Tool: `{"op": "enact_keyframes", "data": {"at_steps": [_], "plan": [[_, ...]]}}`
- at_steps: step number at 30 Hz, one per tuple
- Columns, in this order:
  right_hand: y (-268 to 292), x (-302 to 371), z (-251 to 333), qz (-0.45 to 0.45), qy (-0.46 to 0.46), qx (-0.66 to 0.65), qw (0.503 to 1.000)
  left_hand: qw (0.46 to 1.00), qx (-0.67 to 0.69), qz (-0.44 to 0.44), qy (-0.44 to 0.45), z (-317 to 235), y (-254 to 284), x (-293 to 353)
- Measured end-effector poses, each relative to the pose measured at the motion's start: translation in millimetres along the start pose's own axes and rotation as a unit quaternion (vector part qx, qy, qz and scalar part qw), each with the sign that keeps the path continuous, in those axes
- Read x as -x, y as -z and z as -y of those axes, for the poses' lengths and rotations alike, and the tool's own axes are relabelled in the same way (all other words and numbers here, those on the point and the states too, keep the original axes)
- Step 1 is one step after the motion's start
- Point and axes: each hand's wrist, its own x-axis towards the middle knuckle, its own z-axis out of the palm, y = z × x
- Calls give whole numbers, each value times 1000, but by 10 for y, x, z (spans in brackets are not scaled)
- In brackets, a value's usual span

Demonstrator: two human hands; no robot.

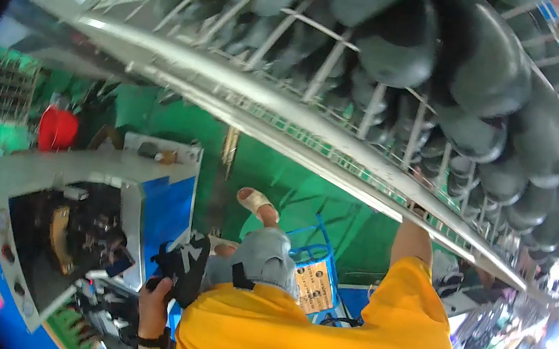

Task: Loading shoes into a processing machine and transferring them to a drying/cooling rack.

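My left hand (155, 305) is closed around a black shoe upper (186, 268) with a pale marking, held low beside the blue machine. My right arm stretches forward to a metal rack (255, 94), and my right hand (417, 212) is at its pale lower rail. The rail hides most of those fingers, so their grip cannot be made out. Dark grey, rounded shoe-shaped forms (482, 75) fill the wire rack above and around that hand.
At the left stands a blue machine (166, 219) with a grey top and an open, dark cavity. A red bucket-like container (57, 130) is behind it. Near my legs is a blue metal frame (317, 235) with a cardboard piece (315, 286), over the green floor (292, 184).
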Motion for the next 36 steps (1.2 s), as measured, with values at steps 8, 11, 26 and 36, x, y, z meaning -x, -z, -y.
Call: {"op": "enact_keyframes", "data": {"at_steps": [8,11,26,36], "plan": [[-159,693,654,-57,227,61,970,995,-78,-22,-63,476,1071,564],[-244,1404,1183,1,317,54,947,987,68,-126,-72,937,1492,986],[51,6595,2909,839,393,113,358,802,443,-301,-263,2679,1556,938],[-620,7593,2856,844,345,145,384,890,-117,-402,-181,2637,2079,236]]}}
